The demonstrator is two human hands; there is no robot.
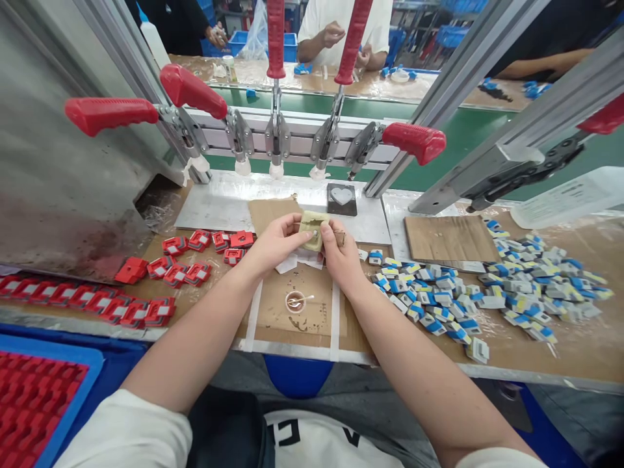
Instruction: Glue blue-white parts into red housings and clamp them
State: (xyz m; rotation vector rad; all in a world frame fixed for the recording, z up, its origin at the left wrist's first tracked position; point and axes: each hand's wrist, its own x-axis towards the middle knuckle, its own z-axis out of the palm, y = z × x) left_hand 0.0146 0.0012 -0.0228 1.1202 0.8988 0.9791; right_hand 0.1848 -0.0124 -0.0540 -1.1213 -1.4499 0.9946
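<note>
Both hands (311, 244) clamped on pale block (312, 227); cup (295, 301) below, red parts (186, 259) left.

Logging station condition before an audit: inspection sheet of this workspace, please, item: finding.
Surface: cardboard-covered bench, dark stains around the small cup
Job's things: beige block in hand; swab resting in the cup
Clutter: loose red parts left; jumbled blue-and-white parts right
Grippers: bare left hand and right hand, both holding the block
Cables: nothing seen
Surroundings: red-handled toggle clamps behind; people working across
</note>
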